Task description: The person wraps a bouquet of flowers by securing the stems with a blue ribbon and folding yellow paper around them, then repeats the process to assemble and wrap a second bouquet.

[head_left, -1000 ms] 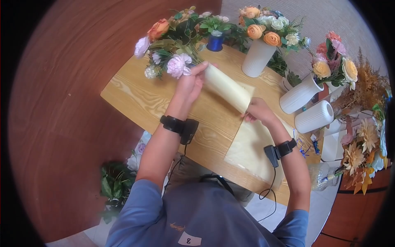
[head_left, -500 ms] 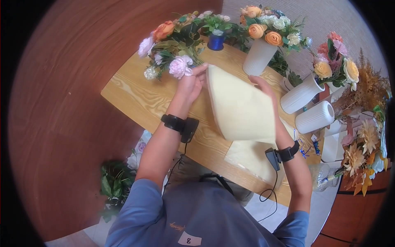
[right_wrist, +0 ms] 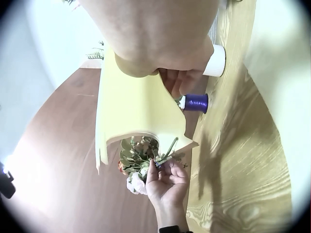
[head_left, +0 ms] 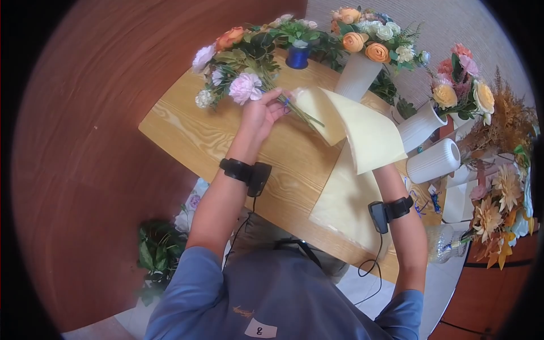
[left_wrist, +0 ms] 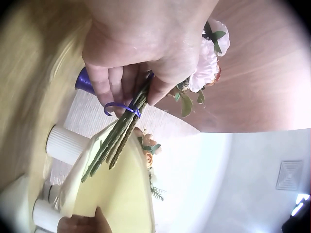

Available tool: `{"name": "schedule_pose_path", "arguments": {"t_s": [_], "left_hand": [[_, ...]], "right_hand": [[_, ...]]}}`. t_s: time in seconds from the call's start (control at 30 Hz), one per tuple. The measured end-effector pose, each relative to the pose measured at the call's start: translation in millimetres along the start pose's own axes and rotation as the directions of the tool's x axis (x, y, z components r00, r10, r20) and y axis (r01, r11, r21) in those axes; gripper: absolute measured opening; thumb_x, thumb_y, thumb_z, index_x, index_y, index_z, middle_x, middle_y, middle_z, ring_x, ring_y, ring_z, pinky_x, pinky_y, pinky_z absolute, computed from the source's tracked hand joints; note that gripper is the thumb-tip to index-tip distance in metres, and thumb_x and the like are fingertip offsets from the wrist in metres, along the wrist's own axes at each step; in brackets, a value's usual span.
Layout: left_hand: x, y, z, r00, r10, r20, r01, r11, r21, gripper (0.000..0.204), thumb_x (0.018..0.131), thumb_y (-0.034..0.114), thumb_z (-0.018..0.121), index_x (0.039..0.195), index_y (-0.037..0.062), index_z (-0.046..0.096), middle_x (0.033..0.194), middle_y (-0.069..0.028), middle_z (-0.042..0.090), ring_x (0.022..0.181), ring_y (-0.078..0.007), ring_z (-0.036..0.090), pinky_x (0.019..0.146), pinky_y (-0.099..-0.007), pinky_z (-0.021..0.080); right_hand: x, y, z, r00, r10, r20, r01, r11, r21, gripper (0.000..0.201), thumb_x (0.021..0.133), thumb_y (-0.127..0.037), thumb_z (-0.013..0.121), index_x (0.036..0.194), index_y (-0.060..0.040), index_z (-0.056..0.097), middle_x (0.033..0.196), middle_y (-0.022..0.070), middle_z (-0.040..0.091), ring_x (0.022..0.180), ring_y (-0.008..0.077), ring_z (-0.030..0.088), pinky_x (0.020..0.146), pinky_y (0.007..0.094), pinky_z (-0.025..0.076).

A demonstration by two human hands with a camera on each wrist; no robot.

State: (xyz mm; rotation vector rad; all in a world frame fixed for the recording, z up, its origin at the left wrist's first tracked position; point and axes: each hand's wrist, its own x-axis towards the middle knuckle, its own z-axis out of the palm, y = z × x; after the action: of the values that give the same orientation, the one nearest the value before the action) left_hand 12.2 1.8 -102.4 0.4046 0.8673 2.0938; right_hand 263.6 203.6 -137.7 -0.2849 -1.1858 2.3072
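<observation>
My left hand (head_left: pixel 262 116) pinches the stems (head_left: pixel 303 114) of a bouquet with pink and orange flowers (head_left: pixel 245 88), held over the table's far left part. A blue-purple ribbon (left_wrist: pixel 130 110) is tied round the stems, whose cut ends stick out past my fingers in the left wrist view. My right hand (right_wrist: pixel 182 80) grips the cream wrapping paper (head_left: pixel 368 130) by its edge, with thumb and fingers on either side. The sheet is bent and lifted to the right of the stems. In the head view the paper hides most of my right hand.
A blue ribbon spool (head_left: pixel 297 58) stands at the back. White vases (head_left: pixel 433 161) line the right side, several with flowers. More cream sheets (head_left: pixel 345 207) lie near the front edge, with ribbon scraps (head_left: pixel 417 204) and a glass vase (head_left: pixel 445 242) to their right.
The paper, first rolled round the stems, has been unwrapped and drawn off to the right by my right hand. The ribbon-tied stems are now exposed. My left hand stays about where it was.
</observation>
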Motion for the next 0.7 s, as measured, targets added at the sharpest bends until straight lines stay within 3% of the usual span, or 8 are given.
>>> {"name": "schedule_pose_path", "arguments": {"t_s": [0.13, 0.17, 0.23, 0.4, 0.5, 0.57, 0.63, 0.7], "left_hand": [[0.9, 11.0, -5.1, 1.0, 0.0, 0.015, 0.0, 0.999, 0.048, 0.021, 0.091, 0.015, 0.06, 0.102, -0.0031, 0.061, 0.1, -0.0147, 0.068, 0.088, -0.0208, 0.067, 0.074, -0.0324, 0.057], [1.3, 11.3, -5.3, 1.0, 0.003, 0.027, -0.004, 0.999, 0.052, 0.021, 0.092, 0.015, 0.059, 0.102, -0.0031, 0.06, 0.102, -0.0155, 0.067, 0.09, -0.0216, 0.067, 0.075, -0.0329, 0.057], [-0.3, 12.9, -3.6, 1.0, -0.006, 0.02, 0.005, 0.999, 0.044, 0.021, 0.092, 0.014, 0.059, 0.104, -0.0037, 0.058, 0.103, -0.0169, 0.067, 0.091, -0.0229, 0.067, 0.075, -0.0332, 0.057], [6.2, 17.9, -12.5, 0.997, 0.0, 0.073, -0.003, 0.999, 0.041, 0.016, 0.092, 0.011, 0.058, 0.102, -0.0012, 0.056, 0.105, -0.0201, 0.066, 0.092, -0.0259, 0.067, 0.076, -0.0349, 0.057], [7.2, 22.1, -13.1, 0.998, 0.023, 0.054, -0.026, 0.998, 0.061, 0.02, 0.09, 0.01, 0.06, 0.105, -0.0026, 0.055, 0.1, -0.0187, 0.066, 0.089, -0.0259, 0.067, 0.074, -0.0347, 0.057], [8.6, 25.7, -14.9, 0.998, 0.019, 0.063, -0.024, 0.997, 0.072, 0.018, 0.09, 0.01, 0.06, 0.103, -0.0018, 0.056, 0.1, -0.0186, 0.066, 0.089, -0.026, 0.067, 0.075, -0.0349, 0.057], [11.0, 25.8, -16.7, 0.997, 0.021, 0.069, -0.027, 0.997, 0.078, 0.017, 0.09, 0.01, 0.06, 0.102, -0.001, 0.056, 0.101, -0.0184, 0.066, 0.09, -0.0262, 0.066, 0.075, -0.0351, 0.057], [15.1, 28.6, -19.7, 0.999, 0.033, 0.034, -0.036, 0.994, 0.106, 0.013, 0.091, 0.012, 0.06, 0.098, 0.0007, 0.06, 0.105, -0.0173, 0.067, 0.094, -0.0247, 0.066, 0.078, -0.0346, 0.056]], "right_hand": [[-15.6, -13.6, 29.4, 0.924, -0.252, -0.289, 0.116, 0.902, -0.416, 0.027, 0.095, -0.016, 0.053, 0.118, -0.0028, 0.057, 0.109, 0.0084, 0.064, 0.091, 0.016, 0.064, 0.079, 0.0288, 0.054], [-19.8, -19.3, 29.6, 0.919, -0.254, -0.303, 0.111, 0.901, -0.419, 0.027, 0.095, -0.016, 0.053, 0.118, -0.0028, 0.057, 0.109, 0.0084, 0.064, 0.091, 0.016, 0.064, 0.079, 0.0288, 0.054], [-24.3, -28.1, 24.3, 0.92, -0.15, -0.361, -0.087, 0.821, -0.564, 0.023, 0.095, -0.018, 0.051, 0.111, -0.0028, 0.061, 0.101, 0.0068, 0.066, 0.083, 0.0157, 0.065, 0.072, 0.0278, 0.053], [-47.7, -50.1, 63.2, 0.873, -0.136, -0.468, -0.132, 0.858, -0.496, 0.024, 0.095, -0.021, 0.051, 0.099, -0.0016, 0.065, 0.079, 0.0002, 0.064, 0.07, 0.0081, 0.059, 0.062, 0.0227, 0.047], [-56.9, -62.0, 75.5, 0.887, -0.256, -0.385, -0.054, 0.769, -0.637, 0.029, 0.096, -0.026, 0.053, 0.096, -0.0002, 0.066, 0.076, -0.0018, 0.062, 0.067, 0.0043, 0.055, 0.06, 0.02, 0.043], [-68.9, -76.4, 93.4, 0.92, -0.353, -0.172, 0.013, 0.465, -0.885, 0.034, 0.097, -0.03, 0.053, 0.095, 0.002, 0.066, 0.078, -0.0015, 0.062, 0.07, 0.0026, 0.053, 0.062, 0.019, 0.042], [-82.4, -78.7, 103.2, 0.921, -0.358, -0.154, 0.018, 0.435, -0.9, 0.037, 0.097, -0.03, 0.053, 0.098, 0.005, 0.065, 0.084, 0.0018, 0.064, 0.077, 0.0038, 0.055, 0.068, 0.0196, 0.044], [-92.1, -75.4, 111.1, 0.785, -0.619, 0.03, 0.275, 0.304, -0.912, 0.038, 0.098, -0.03, 0.052, 0.1, 0.0059, 0.065, 0.085, 0.0041, 0.065, 0.081, 0.0062, 0.056, 0.072, 0.0218, 0.045]]}}
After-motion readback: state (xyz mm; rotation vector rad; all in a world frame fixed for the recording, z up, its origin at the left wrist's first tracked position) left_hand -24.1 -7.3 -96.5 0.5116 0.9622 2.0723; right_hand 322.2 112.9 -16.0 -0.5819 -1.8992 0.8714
